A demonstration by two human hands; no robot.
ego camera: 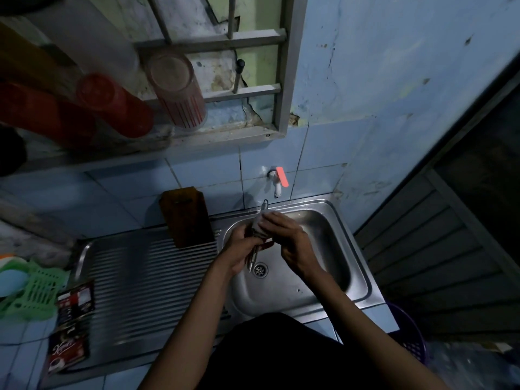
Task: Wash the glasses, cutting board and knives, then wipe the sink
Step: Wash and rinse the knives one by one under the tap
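Note:
Over the steel sink basin point(323, 249), my left hand point(242, 243) grips a bundle of knives point(254, 258) whose handle ends point down toward the drain point(260, 269); one metal tip point(264, 204) sticks up behind. My right hand point(287, 235) holds a pale cloth or sponge point(260, 222) wrapped against the knives. A wooden cutting board point(187, 216) leans upright against the tiled wall at the basin's left. Upturned glasses, one clear with red stripes point(180, 91) and two red ones point(115, 105), sit on the window ledge.
A white tap with an orange lever point(278, 181) juts from the wall above the basin. The ribbed drainboard point(146, 285) lies to the left, with sachet packets point(73, 325) and a green plastic rack point(33, 291) at its left end. A purple basket point(408, 333) stands at the lower right.

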